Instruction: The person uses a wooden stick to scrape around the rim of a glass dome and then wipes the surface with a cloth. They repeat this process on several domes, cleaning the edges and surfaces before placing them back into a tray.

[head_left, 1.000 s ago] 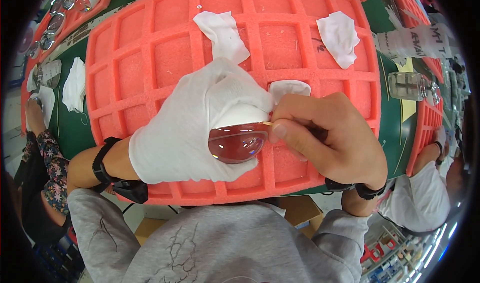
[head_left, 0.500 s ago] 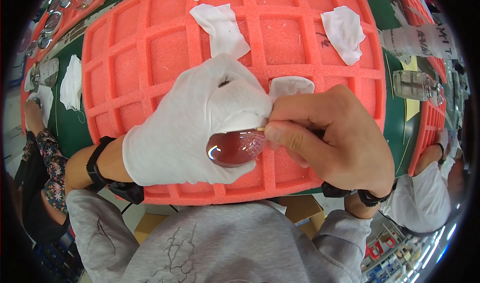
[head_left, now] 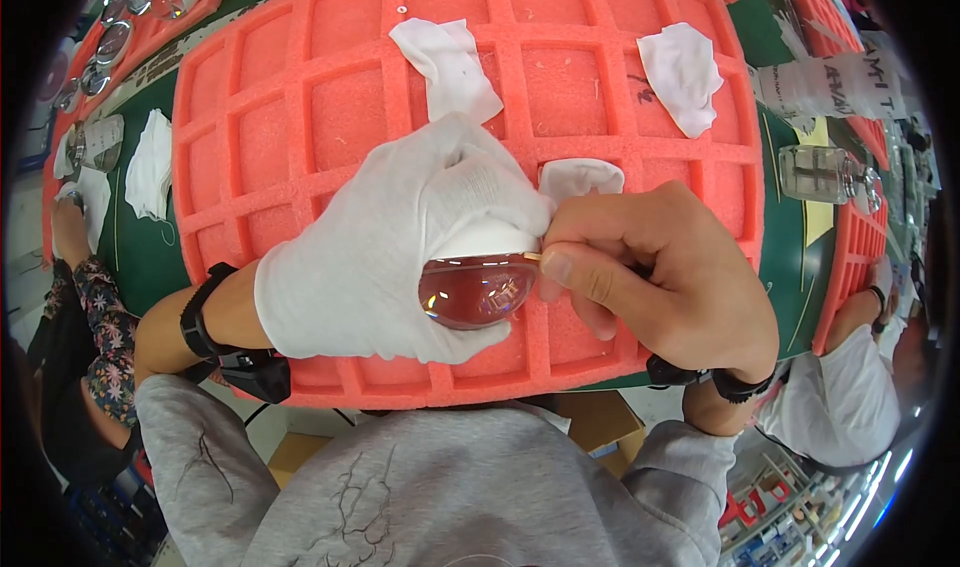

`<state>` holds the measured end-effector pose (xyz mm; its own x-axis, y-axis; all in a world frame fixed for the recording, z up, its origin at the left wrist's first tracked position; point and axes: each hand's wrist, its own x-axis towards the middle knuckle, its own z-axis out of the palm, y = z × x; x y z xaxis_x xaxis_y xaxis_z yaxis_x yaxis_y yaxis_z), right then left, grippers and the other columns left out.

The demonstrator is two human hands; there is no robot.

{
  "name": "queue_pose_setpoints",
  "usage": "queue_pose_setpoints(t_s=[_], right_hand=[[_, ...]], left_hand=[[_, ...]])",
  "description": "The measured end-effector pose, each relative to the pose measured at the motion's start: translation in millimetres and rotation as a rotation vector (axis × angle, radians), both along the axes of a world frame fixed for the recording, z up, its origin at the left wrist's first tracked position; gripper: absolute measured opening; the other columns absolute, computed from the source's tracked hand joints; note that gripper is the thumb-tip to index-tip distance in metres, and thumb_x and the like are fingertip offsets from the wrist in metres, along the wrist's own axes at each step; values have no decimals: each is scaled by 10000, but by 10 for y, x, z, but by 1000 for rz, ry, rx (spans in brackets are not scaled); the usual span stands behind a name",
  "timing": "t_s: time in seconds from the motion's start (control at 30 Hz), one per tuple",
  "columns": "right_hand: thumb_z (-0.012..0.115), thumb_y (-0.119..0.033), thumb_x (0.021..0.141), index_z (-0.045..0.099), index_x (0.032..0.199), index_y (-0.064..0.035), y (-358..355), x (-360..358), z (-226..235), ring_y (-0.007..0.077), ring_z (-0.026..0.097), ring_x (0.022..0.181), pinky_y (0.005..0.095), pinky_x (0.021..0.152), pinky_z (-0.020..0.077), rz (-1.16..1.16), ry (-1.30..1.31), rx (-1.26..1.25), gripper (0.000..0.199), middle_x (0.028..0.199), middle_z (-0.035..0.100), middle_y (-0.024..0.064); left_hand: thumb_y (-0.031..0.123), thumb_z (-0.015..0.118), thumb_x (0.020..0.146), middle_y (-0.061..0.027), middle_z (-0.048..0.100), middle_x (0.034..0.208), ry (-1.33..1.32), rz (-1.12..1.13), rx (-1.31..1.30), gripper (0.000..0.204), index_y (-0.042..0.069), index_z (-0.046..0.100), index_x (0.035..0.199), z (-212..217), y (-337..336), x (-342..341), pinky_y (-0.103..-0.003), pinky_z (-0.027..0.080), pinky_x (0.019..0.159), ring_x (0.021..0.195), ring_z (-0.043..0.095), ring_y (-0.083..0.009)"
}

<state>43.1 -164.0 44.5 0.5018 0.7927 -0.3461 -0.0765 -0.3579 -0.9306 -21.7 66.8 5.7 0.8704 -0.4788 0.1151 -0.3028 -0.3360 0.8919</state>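
My left hand (head_left: 365, 237), in a white glove with the palm turned up, is closed around the edge of a shiny curved lens (head_left: 470, 292). The lens looks reddish over the red foam, and bright reflections show on it. A smooth white band (head_left: 485, 239) lies along its far edge; I cannot tell whether it belongs to the lens. My right hand (head_left: 665, 277), bare, pinches a thin pale wooden stick (head_left: 531, 256) between thumb and forefinger. Its tip is at the lens's right edge. A white cloth-like piece (head_left: 580, 177) lies just beyond my right hand.
Beneath my hands is a red foam tray (head_left: 265, 147) with square pockets. Two white cloths (head_left: 450, 67) (head_left: 680, 77) lie on it. A glass bottle (head_left: 820, 174) stands to the right, and a white cloth (head_left: 150, 167) to the left. Other people's arms (head_left: 100, 302) show at both sides.
The lens has tilted slightly in my left hand, and its reflections have shifted. Both hands remain nearly in place, while the whole view has shifted a little.
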Motion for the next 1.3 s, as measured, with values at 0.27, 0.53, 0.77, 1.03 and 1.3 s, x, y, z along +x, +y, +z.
queue_pose_setpoints(t_s=[0.27,0.53,0.77,1.03,1.3], right_hand=[[563,-50,1001,640,820,36,44,-49,40,70,481,483,256,468,350,-7,-118,-9,215,542,524,25],[553,-49,1009,641,836,40,6,-33,-16,74,490,483,249,492,363,-60,130,72,214,541,529,27],[551,-33,997,641,840,41,27,-41,73,81,498,484,246,500,369,-9,11,-39,195,544,548,33],[554,-21,985,641,829,42,63,-64,109,88,504,476,258,490,370,12,-163,-39,189,545,563,39],[570,-21,979,639,803,48,0,-34,61,89,515,464,258,467,367,-28,18,-23,201,544,571,45]], left_hand=[[120,920,609,-96,597,1188,-18,19,-21,648,114,633,1190,-30,-16,-12,-385,501,914,1079,591,-263],[113,915,616,-98,613,1172,74,36,-137,651,126,624,1197,-22,-17,-5,-387,501,915,1088,587,-264],[111,915,624,-99,610,1168,-27,-8,-50,642,124,624,1196,-43,-16,-8,-384,504,905,1078,592,-262],[102,917,628,-103,583,1176,-33,-9,29,644,103,622,1201,7,-39,0,-377,515,886,1050,614,-254],[100,914,629,-98,587,1167,164,58,-223,633,107,631,1195,-24,-45,-29,-376,513,886,1048,610,-254]])
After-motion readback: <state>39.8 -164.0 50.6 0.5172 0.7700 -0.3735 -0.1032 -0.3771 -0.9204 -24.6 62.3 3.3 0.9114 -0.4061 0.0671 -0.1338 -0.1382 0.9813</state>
